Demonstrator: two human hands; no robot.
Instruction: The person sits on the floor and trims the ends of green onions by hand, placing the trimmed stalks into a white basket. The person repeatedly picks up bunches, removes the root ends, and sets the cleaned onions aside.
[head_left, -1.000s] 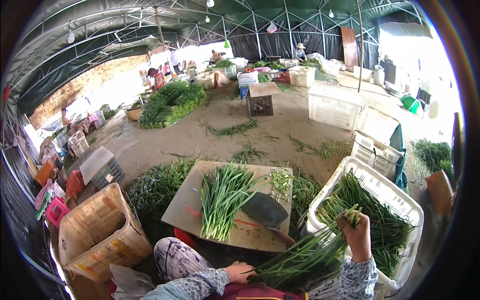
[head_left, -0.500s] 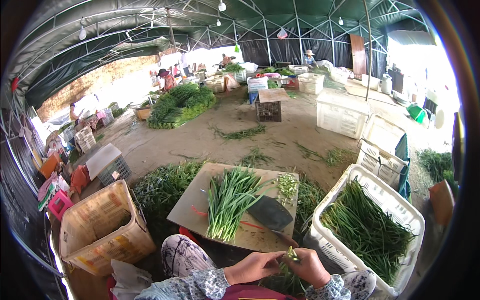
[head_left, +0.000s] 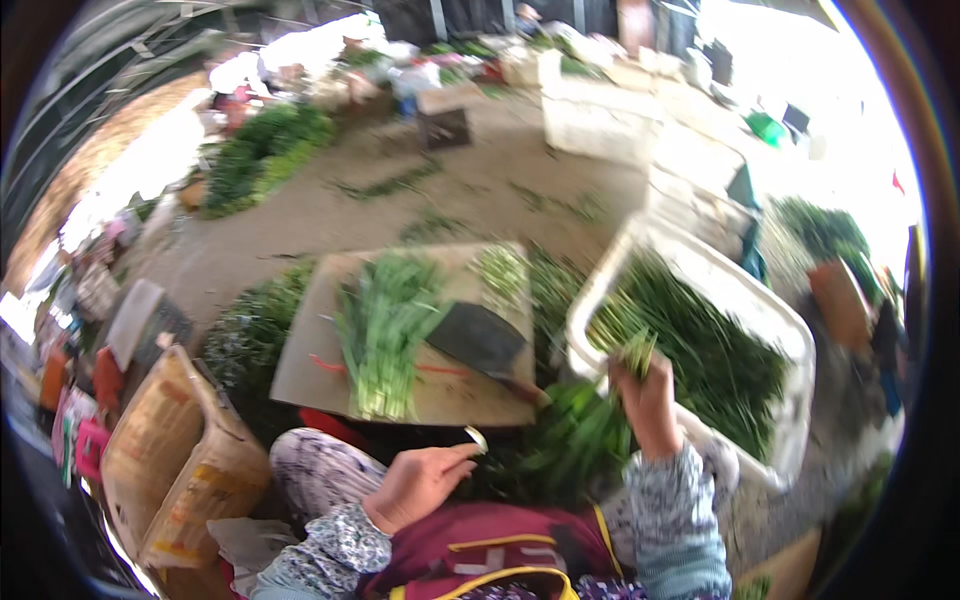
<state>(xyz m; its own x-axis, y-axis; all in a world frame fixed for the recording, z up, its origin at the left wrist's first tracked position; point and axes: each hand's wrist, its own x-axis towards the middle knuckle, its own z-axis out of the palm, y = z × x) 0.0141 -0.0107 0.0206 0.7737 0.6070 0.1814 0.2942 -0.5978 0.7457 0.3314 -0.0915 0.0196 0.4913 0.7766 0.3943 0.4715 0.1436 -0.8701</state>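
Observation:
Pinched in my closed right hand (head_left: 648, 400) is a bunch of chives (head_left: 585, 430), pale ends up and green leaves hanging beside my knee. The hand is over the near rim of a white crate (head_left: 745, 240) full of green chives (head_left: 690, 340). Over my lap, my left hand (head_left: 425, 485) has its fingers together, a small pale stem scrap (head_left: 476, 438) at the tips. On the board (head_left: 305, 350) before me lie a larger bunch of chives (head_left: 385, 330), a dark broad-bladed knife (head_left: 480, 340) and pale stem trimmings (head_left: 498, 272).
A worn, yellowish crate (head_left: 190, 460) stands at my left. Heaped greens (head_left: 250, 335) lie beside the board. Farther off are a large pile of greens (head_left: 265, 155), a dark box with a flat top (head_left: 443, 125) and white crates (head_left: 600, 125). Motion blurs the background.
My hands have parted: the right has carried the chives up and right to the crate's rim, the left has moved left. The view has tilted down and shifted right.

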